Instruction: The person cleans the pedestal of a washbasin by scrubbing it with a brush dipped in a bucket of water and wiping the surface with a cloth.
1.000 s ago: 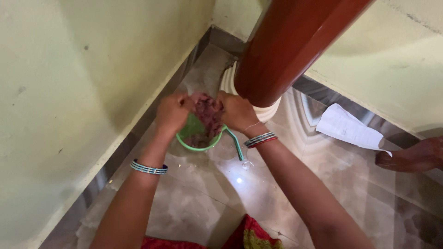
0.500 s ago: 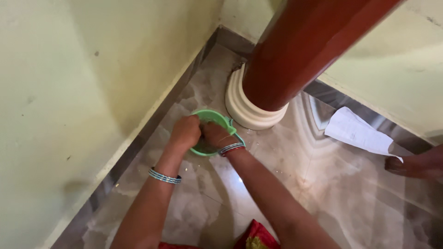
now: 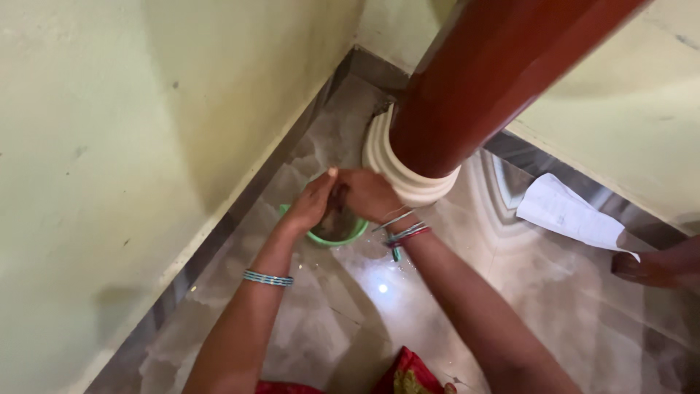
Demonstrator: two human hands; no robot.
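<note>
Both hands are down in the corner over a small green bowl (image 3: pixel 343 235) that sits on the marble floor (image 3: pixel 452 292). The left hand (image 3: pixel 312 202) and right hand (image 3: pixel 370 193) press together above it, fingers clenched round a dark, wet wad of cloth (image 3: pixel 339 211) between the palms — the bowl directly beneath, its rim showing under the wrists. Bangles (image 3: pixel 267 278) ring the left forearm. It is tight here: the pale wall (image 3: pixel 146 146) runs close on the left, the red pillar (image 3: pixel 496 73) with its white base (image 3: pixel 408 182) just beside the right hand. Open floor lies nearer the person. A white paper (image 3: pixel 569 211) lies well apart to the right.
</note>
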